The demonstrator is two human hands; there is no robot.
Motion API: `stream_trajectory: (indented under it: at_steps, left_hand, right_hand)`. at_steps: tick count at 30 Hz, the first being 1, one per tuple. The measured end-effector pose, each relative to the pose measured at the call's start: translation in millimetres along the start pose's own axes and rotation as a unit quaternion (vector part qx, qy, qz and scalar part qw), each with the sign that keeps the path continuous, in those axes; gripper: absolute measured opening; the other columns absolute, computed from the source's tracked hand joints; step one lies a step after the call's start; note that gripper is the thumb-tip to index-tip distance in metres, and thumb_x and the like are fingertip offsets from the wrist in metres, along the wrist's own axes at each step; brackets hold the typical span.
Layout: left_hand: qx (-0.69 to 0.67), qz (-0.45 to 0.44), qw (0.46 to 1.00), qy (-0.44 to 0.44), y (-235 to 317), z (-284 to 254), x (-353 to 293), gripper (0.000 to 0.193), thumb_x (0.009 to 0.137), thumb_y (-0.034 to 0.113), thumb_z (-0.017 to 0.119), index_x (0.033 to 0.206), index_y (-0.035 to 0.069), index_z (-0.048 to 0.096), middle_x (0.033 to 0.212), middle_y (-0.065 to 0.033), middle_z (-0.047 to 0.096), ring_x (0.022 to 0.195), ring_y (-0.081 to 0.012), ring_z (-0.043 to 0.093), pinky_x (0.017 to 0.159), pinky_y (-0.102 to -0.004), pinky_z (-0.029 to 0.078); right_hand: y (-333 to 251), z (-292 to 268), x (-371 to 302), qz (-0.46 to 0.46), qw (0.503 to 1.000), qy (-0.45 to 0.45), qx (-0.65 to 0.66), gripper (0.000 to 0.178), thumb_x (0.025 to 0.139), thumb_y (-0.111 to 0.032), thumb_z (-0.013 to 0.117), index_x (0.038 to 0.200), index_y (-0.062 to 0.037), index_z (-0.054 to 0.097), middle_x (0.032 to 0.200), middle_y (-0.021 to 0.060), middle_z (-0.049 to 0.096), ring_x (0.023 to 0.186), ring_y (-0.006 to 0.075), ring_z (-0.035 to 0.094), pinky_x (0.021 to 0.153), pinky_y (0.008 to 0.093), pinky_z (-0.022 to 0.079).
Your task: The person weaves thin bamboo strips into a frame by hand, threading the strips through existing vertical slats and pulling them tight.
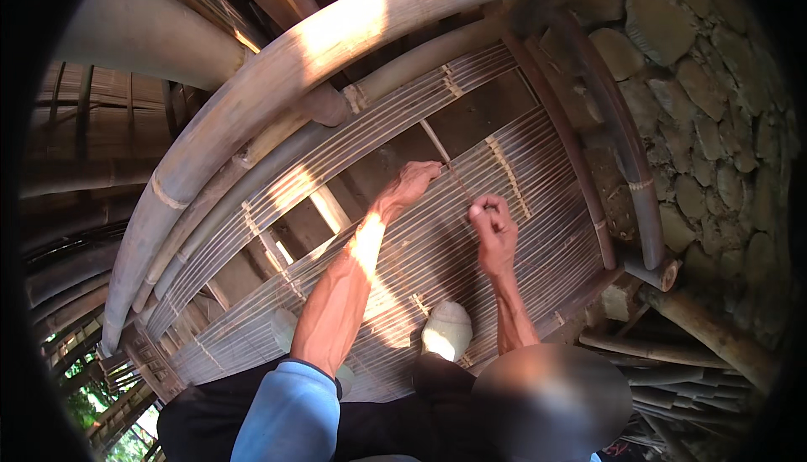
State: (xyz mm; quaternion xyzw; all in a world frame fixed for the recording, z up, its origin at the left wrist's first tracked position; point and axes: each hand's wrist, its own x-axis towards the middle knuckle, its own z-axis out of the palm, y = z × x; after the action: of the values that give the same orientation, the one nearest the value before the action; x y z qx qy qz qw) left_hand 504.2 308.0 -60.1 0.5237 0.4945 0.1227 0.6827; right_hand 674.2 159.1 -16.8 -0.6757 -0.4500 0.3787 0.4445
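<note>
Ahead of me, slightly right of the middle, my left hand (414, 182) reaches to the edge of a gap in a slatted bamboo platform (403, 252), its fingers closed in a pinch. Nearer and to the right, my right hand (496, 225) is held just above the slats, fingers curled together. A thin brownish strip or cord (458, 180) runs slantwise between the two hands, its ends hidden in the fingers. Pale cross lashings (508, 174) bind the narrow slats. A light-coloured stick (435, 138) shows in the gap beyond my left hand.
A thick curved bamboo pole (277, 67) arches along the far and left side. Dark poles (567, 142) border the right, beside a stone wall (706, 100). A foot (447, 330) rests on the slats close to me. A blurred round shape (553, 403) covers the lower right.
</note>
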Motion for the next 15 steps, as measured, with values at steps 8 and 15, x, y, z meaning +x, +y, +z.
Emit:
stream_trajectory:
  at_steps: [8,15]
  left_hand:
    - [0.239,-0.025,0.97,0.034,19,11,-16,0.041,0.099,0.034,0.036,0.107,0.009,0.066,0.119,-0.0205,0.068,0.109,-0.0482,0.061,0.093,-0.0558,0.047]
    - [0.271,-0.049,0.96,0.052,25,12,-19,0.043,0.099,0.041,0.038,0.104,0.012,0.069,0.111,-0.0179,0.071,0.107,-0.044,0.063,0.092,-0.0507,0.048]
  right_hand:
    - [-44,3,60,0.094,0.855,-0.033,0.51,0.037,0.104,-0.031,0.059,0.074,-0.0111,0.05,0.069,0.0021,0.052,0.075,0.0192,0.059,0.106,0.0434,0.046]
    - [-43,-2,56,0.037,0.937,0.06,0.341,0.05,0.097,-0.022,0.069,0.059,-0.0174,0.038,0.057,-0.0029,0.039,0.056,0.0118,0.042,0.056,0.033,0.043]
